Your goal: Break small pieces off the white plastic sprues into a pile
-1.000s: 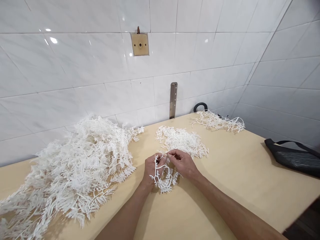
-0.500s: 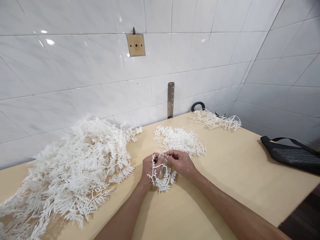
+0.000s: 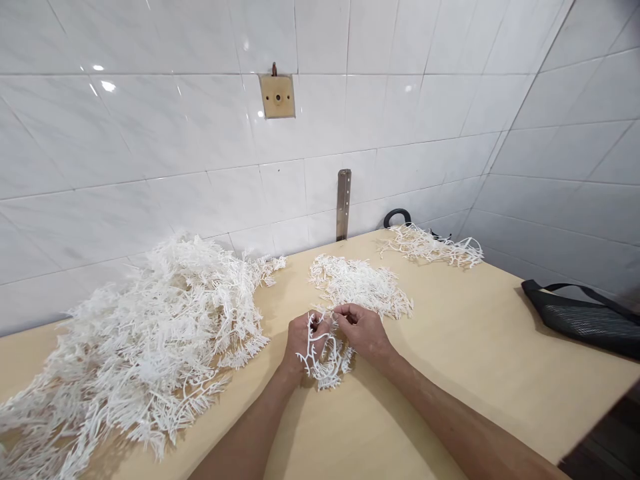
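Note:
Between my two hands is a white branching plastic sprig [image 3: 327, 363], with bare curved stems at the left and a dense tuft of small tips below. My left hand [image 3: 304, 340] is closed around its stems. The fingers of my right hand [image 3: 364, 330] are pinched at the sprig's upper end, close to the left fingertips; the exact spot they grip is partly hidden. Just beyond my hands lies a small heap of short white pieces [image 3: 363, 283]. A much larger pile of bushy white sprigs [image 3: 165, 340] spreads over the table at my left.
Bare white branching stems [image 3: 433, 245] lie at the table's far right, by a black ring-shaped object [image 3: 397, 217]. A black bag with a strap [image 3: 580, 313] rests near the right edge. A metal bracket [image 3: 343, 203] stands against the tiled wall behind the tan table [image 3: 480, 347].
My view has tilted up slightly, so everything sits a little lower in the picture. Both hands keep their hold on the sprig, with only small finger movement.

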